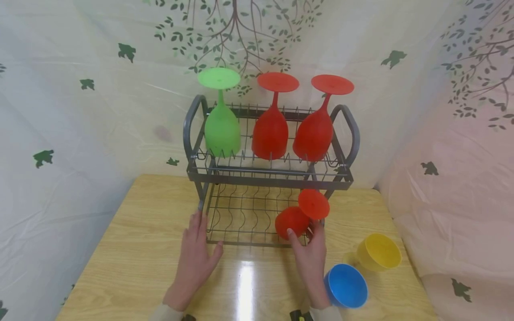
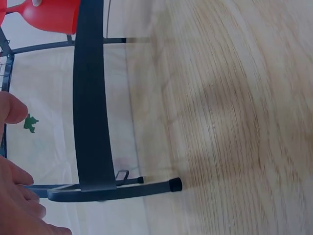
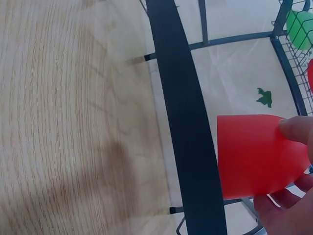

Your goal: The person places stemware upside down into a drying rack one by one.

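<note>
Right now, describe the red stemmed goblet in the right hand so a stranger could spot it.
Find the dark metal two-tier rack, then the right end of its lower wire shelf. There the right hand grips the red stemmed goblet. Unlike the two red goblets above, it alone is held.

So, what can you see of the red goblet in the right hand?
The red goblet looks like plastic, with a rounded bowl, slim stem and flat round foot. It is upside down and tilted, at the right end of the lower rack tier. The right hand grips its bowl; whether its rim touches the tier is unclear.
</note>
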The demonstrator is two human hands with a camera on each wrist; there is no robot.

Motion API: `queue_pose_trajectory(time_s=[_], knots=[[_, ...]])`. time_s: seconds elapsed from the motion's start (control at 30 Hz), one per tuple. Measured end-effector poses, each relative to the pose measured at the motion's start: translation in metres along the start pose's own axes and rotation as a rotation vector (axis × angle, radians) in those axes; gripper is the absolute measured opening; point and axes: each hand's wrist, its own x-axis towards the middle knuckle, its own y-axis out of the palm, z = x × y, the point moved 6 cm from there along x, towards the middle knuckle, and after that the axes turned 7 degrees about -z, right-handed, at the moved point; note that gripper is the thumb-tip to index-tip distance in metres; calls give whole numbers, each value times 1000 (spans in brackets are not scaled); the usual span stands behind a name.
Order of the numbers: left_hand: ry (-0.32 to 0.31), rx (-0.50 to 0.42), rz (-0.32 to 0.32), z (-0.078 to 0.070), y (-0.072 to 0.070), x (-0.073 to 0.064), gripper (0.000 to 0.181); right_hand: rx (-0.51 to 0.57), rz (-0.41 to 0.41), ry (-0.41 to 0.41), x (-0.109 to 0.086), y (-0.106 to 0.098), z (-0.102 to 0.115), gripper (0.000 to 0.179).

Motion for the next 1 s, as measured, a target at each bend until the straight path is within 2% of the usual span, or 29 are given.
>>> queue_pose_trajectory(time_s=[0.23, 0.5, 0.67, 1.0], knots=[[-10, 72, 57, 7, 3, 2, 86, -62, -28, 1, 8, 4, -8, 72], [-20, 88, 84, 9, 5, 2, 86, -141, -27, 42, 14, 9, -17, 69], [-33, 85, 102, 10, 8, 1, 87, -146, -23, 69, 15, 9, -21, 69], [-13, 84, 76, 7, 7, 0, 86, -187, -20, 77, 17, 12, -23, 71]])
